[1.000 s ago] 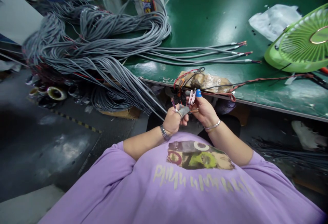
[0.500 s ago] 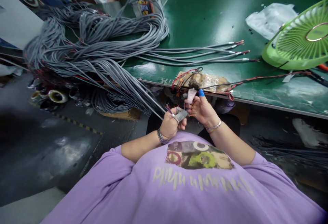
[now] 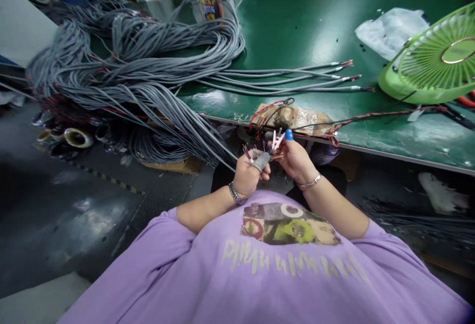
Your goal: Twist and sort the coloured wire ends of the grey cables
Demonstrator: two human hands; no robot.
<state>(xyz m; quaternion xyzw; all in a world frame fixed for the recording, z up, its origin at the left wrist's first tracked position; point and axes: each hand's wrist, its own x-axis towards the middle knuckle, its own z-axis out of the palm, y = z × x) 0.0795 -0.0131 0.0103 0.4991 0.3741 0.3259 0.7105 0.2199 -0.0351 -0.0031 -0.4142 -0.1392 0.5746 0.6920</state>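
My left hand (image 3: 246,175) is closed around a grey cable connector (image 3: 261,161), a flat block with thin coloured wires fanning out of it. Grey cable runs from there up and left to the big bundle (image 3: 159,101). My right hand (image 3: 295,160), a blue cover on one fingertip, is closed on a small pale pink two-pronged tool (image 3: 276,141); its exact kind is unclear. Its fingers are close beside the wire ends on the connector's right side, and whether they also pinch a wire is too small to tell.
On the green bench (image 3: 297,27) lie several grey cables (image 3: 315,86) with stripped ends. A green fan (image 3: 438,57) and a clear plastic bag (image 3: 393,32) are at right. A taped brown block (image 3: 300,118) with red and black leads sits at the bench's front edge.
The pink tool in my right hand has turned, so its two prongs now show apart. My right hand has shifted slightly; my left still holds the connector.
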